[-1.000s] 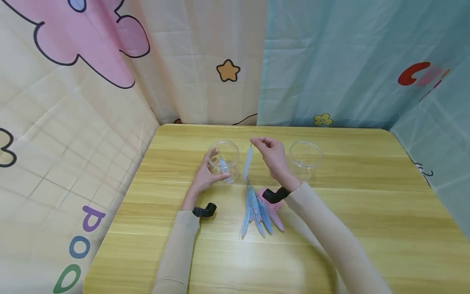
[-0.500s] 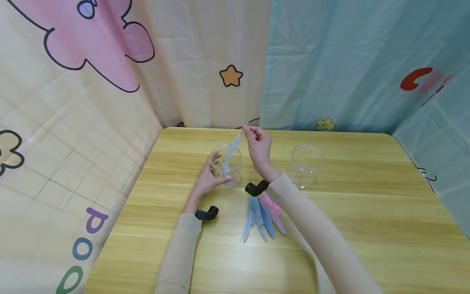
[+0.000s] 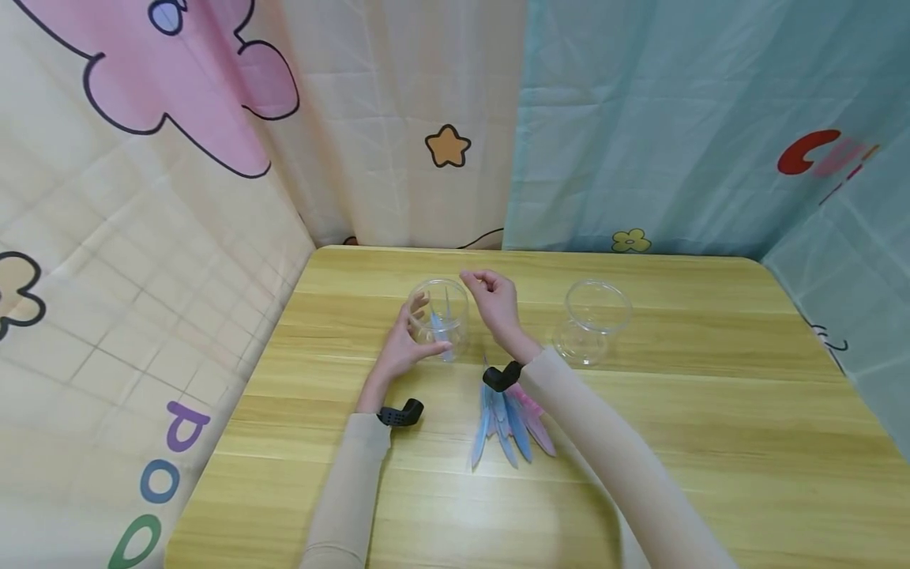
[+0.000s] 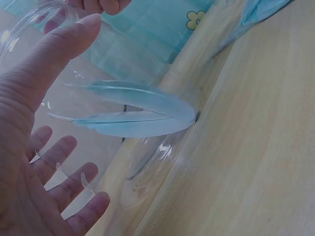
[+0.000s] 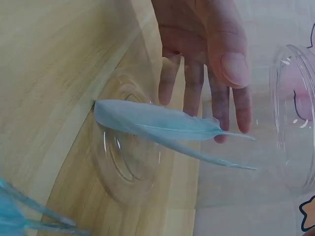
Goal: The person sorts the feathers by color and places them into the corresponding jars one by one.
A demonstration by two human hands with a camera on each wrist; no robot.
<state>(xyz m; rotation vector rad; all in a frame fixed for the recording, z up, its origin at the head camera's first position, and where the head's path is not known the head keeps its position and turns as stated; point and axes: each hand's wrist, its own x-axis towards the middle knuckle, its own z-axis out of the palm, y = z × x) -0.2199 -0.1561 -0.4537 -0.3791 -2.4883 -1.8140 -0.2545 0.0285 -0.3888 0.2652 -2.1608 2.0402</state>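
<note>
Left hand (image 3: 400,345): wide, gripping left jar (image 3: 458,324), two blue feathers (image 4: 140,124) inside. Right hand (image 3: 498,307): narrow, apparently empty. Step, presumably: jar filling; next, reach to near feather pile (image 3: 518,431).

Feathers (image 4: 133,124) in left jar (image 3: 460,316), second jar (image 3: 592,324) right, feather pile (image 3: 502,419) nearer

1. My left grip (image 3: 405,343) curves, thumb (image 4: 54,58) held apart from the fingers (image 4: 58,158).
2. My right grip (image 3: 495,305), curled inward, hangs near it, slightly farther forward.
3. My left forearm (image 3: 348,474) points forward; my right forearm (image 3: 613,458) slants inward.
</note>
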